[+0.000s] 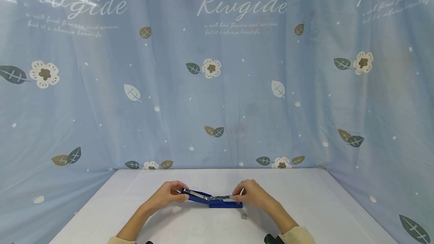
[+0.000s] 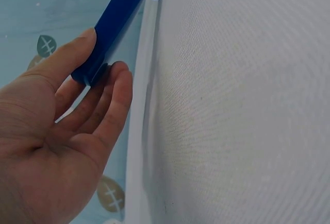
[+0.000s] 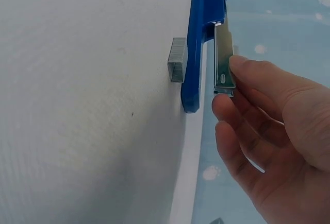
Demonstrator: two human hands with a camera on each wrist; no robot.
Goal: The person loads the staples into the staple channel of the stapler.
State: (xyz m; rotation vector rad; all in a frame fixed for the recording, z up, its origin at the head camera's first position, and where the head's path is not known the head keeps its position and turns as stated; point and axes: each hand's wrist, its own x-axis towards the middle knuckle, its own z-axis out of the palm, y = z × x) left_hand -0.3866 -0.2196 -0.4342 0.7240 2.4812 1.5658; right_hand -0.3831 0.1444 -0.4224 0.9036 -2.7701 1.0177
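Note:
A blue stapler lies opened wide on the white table, its base flat and its top arm swung out to the left. My left hand pinches the free end of that top arm between thumb and fingers. At the other side, my right hand has thumb and fingertips at the end of the metal magazine, which is raised above the base. Whether a small piece sits between those fingertips is hidden. Close to the base, a short strip of staples rests on the table.
The white table reaches back to a light blue curtain printed with leaves and flowers, which also hangs along both sides. A dark object shows at the right wrist, by the sleeve.

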